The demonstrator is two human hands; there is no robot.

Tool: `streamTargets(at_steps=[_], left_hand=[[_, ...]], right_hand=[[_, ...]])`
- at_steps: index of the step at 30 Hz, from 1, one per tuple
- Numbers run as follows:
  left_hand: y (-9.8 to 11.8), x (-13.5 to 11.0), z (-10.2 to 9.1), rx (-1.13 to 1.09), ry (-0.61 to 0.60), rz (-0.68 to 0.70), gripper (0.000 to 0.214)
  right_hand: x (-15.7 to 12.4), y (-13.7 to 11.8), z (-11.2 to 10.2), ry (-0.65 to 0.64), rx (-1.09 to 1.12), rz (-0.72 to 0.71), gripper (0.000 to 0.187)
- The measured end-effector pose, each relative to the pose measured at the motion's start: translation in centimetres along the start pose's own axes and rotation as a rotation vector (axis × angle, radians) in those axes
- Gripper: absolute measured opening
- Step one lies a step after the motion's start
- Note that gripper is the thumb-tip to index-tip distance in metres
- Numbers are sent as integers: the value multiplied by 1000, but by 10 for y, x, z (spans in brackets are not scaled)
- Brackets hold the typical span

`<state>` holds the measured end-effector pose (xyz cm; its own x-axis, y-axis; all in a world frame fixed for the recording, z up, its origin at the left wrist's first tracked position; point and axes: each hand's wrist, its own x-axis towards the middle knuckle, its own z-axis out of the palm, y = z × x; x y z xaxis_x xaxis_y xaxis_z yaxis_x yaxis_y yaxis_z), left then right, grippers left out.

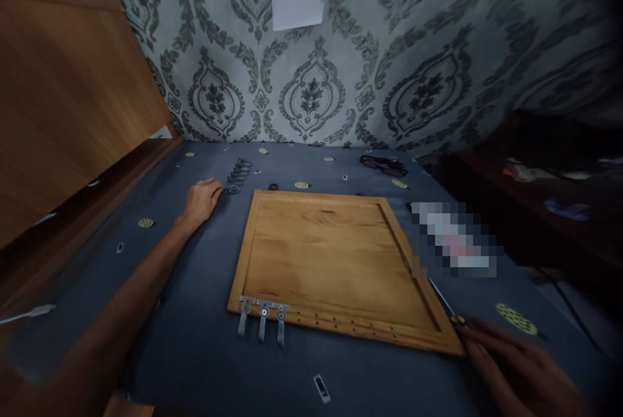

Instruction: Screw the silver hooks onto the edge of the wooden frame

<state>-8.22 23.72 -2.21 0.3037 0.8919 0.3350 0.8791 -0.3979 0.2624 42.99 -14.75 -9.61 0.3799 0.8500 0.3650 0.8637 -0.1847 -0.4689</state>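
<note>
A wooden framed board (pixel 321 255) lies flat on the blue patterned cloth. Three metal hooks (pixel 264 313) are fixed side by side along its near edge at the left, and a line of small dark holes continues to their right. Beyond the board's far left corner, several loose metal hooks (pixel 239 169) lie in a row. My left hand (pixel 202 200) is closed at the near end of that row, its fingertips pinching a metal hook (pixel 233 189). At the board's near right corner, my right hand (pixel 520 362) grips a screwdriver (pixel 442 297) by its yellow and black handle; the shaft points away along the board's edge.
Sunglasses (pixel 384 165) rest at the back of the cloth. A blurred-out flat item (pixel 452 238) lies right of the board. Wooden furniture (pixel 68 99) stands at the left, a patterned curtain (pixel 311 93) hangs behind, and a white cable (pixel 36 313) lies at left.
</note>
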Motion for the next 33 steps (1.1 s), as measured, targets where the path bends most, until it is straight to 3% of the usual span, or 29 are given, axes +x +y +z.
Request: streamTargets(at_steps=[4,10,16,21,25,29,33], left_hand=[[6,-1,-4,-34,50,-57,36],[28,-3,-21,-174,124,-155,33],[80,-32,-40,-528,110,-188,21],[108,-59,-54,-702,-49,-178,22],[130,-76,-64,-730,-166,-166,24],[164,-87,-75,-711,-293,-7,28],[190,-86,-81,-752,-394,57,31]], right_hand=[[4,-9,-1,-17,56,35,26],[17,-53,-16,103,167,5,57],[14,-72,-21,113,146,-55,47],[8,-98,-22,221,165,-166,21],[18,-157,-19,121,301,-381,23],[37,-216,0,-37,407,-548,39],[47,-245,21,-189,459,-602,43]])
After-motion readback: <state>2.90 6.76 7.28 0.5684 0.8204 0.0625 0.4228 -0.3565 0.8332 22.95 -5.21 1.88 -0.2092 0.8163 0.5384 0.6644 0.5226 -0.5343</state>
